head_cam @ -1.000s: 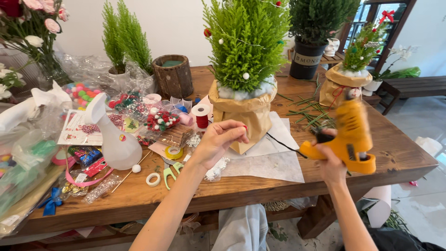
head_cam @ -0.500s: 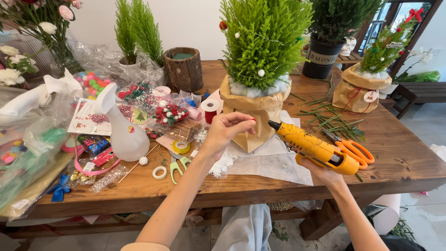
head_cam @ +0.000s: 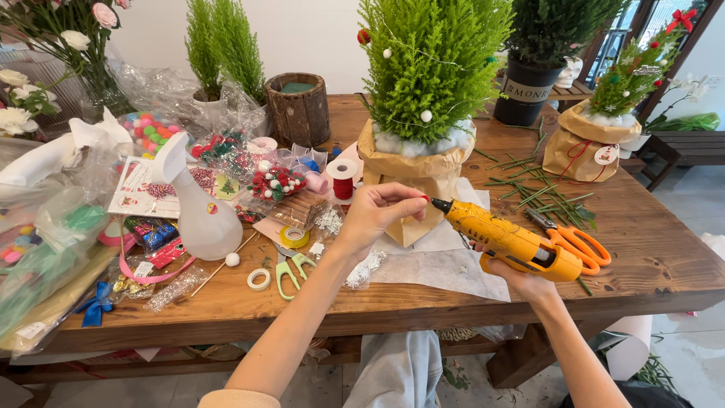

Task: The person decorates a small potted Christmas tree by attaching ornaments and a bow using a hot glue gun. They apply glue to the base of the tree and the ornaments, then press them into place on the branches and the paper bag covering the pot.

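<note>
A: The right hand grips a yellow glue gun, its dark nozzle aimed at a tiny red bead pinched in the fingertips of the left hand, in the air just in front of the paper-wrapped little conifer.

B: To my mind, the nozzle should only touch the bead's bare side, with a small dot and the fingertips kept back from the hot tip.

A: And the containers?

B: The brown paper bag holds the conifer's base, with white fluff at the rim. A second bag far right holds a smaller decorated tree. The bark-covered pot has a green block inside. Clear packets on the counter hold red berries and coloured balls; a white spray bottle stands beside them.
</note>
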